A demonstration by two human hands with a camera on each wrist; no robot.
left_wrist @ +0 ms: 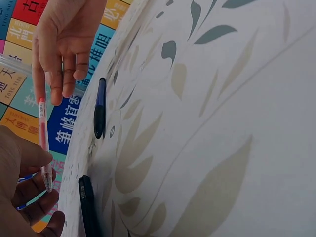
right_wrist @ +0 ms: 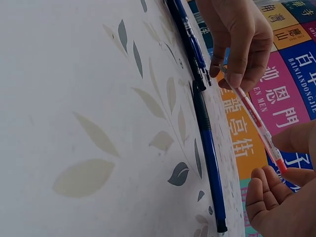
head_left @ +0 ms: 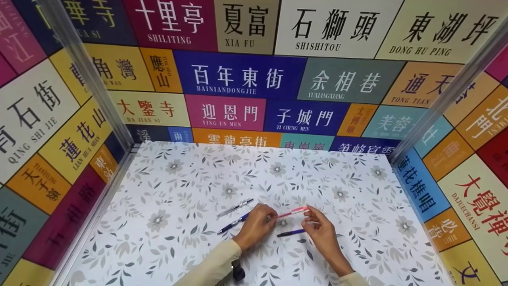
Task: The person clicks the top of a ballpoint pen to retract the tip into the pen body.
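Observation:
A clear pen with a red refill and red end (head_left: 291, 213) is held slanting between both hands above the table. My left hand (head_left: 257, 223) pinches its clear tip end between thumb and fingers, as the left wrist view shows. At the red end, my right hand (head_left: 320, 231) pinches the pen with thumb and forefinger; its other fingers are loosely bent in the right wrist view. Below the right hand lies a blue pen with a black grip (right_wrist: 211, 158), partly hidden in the head view. By the left hand lie a dark blue pen (head_left: 230, 225) and a clear pen (head_left: 237, 207).
The tabletop (head_left: 190, 254) has a white cover printed with grey leaves and flowers. Panels with coloured place-name signs (head_left: 240, 75) stand behind and at both sides. Clear corner posts (head_left: 97, 79) rise at the back left and back right.

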